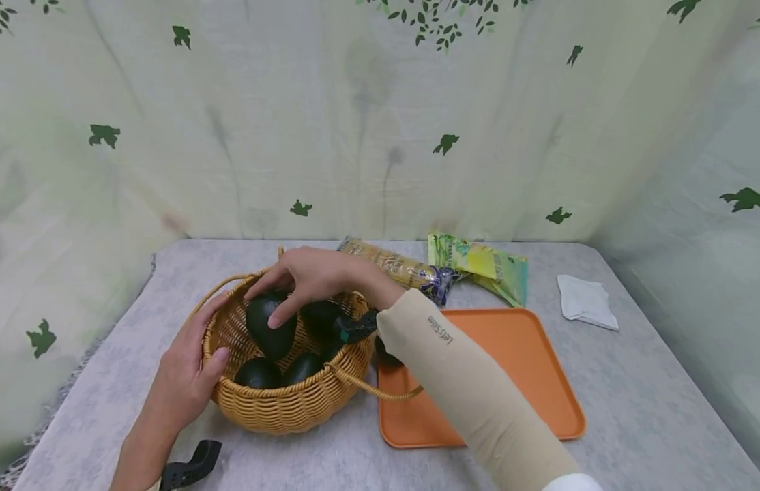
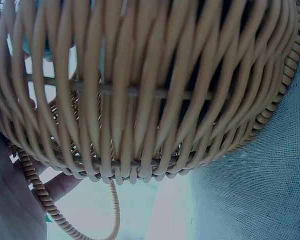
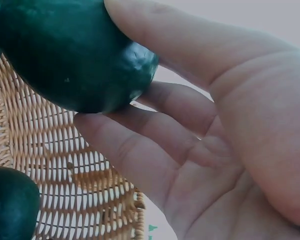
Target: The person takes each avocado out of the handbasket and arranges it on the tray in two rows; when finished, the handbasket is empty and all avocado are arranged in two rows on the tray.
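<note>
A round wicker basket (image 1: 288,409) with thin looped handles holds several dark green avocados (image 1: 257,374). Between thumb and fingertips, my right hand (image 1: 321,273) holds one avocado (image 1: 271,331) inside the basket, over the others. In the right wrist view, that avocado (image 3: 75,55) sits against the fingertips, away from the palm. My left hand (image 1: 186,372) grips the basket's left rim, thumb on the inner side and fingers outside. The left wrist view is mostly filled by the woven basket wall (image 2: 140,90), with part of the left hand (image 2: 15,200) beside a handle.
An orange tray (image 1: 509,354) lies right of the basket, with a dark rounded object (image 1: 386,354) at its left edge, mostly hidden by the right forearm. Behind are a clear-and-blue food packet (image 1: 398,266) and a green-yellow packet (image 1: 481,262). A small white packet (image 1: 585,302) lies far right.
</note>
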Demonstrator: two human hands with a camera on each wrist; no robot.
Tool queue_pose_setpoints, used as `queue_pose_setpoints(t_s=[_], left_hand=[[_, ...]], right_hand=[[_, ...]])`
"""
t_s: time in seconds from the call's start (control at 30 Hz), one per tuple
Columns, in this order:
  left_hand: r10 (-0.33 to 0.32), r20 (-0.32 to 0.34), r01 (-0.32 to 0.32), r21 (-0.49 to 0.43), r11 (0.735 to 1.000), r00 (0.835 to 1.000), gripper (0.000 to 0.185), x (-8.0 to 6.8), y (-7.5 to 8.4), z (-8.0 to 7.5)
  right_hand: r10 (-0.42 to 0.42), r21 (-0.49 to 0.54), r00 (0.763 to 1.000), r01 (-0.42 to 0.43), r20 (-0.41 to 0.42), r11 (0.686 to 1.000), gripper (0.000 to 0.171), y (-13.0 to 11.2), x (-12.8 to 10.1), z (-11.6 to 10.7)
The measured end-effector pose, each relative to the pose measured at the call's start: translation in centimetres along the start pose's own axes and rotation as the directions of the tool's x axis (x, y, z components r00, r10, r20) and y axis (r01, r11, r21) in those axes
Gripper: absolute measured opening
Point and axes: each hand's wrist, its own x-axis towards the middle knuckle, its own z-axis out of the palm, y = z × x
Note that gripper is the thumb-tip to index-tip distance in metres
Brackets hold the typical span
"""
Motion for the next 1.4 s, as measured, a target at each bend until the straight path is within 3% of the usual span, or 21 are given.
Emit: queue_pose_setpoints(t_s=[0.63, 1.0, 1.2, 1.4], left_hand=[[0.006, -0.014, -0.005, 0.024, 1.000, 1.000, 0.073, -0.1, 0.0, 0.1], [0.021, -0.025, -0.020, 0.019, 1.000, 0.999, 0.072, -0.1, -0.1, 0.1], [0.056, -0.045, -0.055, 0.017, 0.998, 0.997, 0.072, -0.1, -0.5, 0.2], [0.040, -0.040, -0.039, 0.024, 0.999, 0.998, 0.072, -0.2, -0.4, 0.2]], right_hand=[[-0.019, 0.043, 0.996, 0.023, -0.089, 0.999, 0.056, -0.8, -4.0, -0.9], [-0.021, 0.153, 0.989, 0.043, -0.146, 0.987, 0.057, -0.4, -6.5, -1.0], [-0.012, 0.141, 0.980, 0.040, -0.196, 0.989, 0.055, -0.2, -8.0, -0.8], [-0.005, 0.136, 0.976, 0.035, -0.217, 0.990, 0.054, 0.4, -9.5, -0.4]])
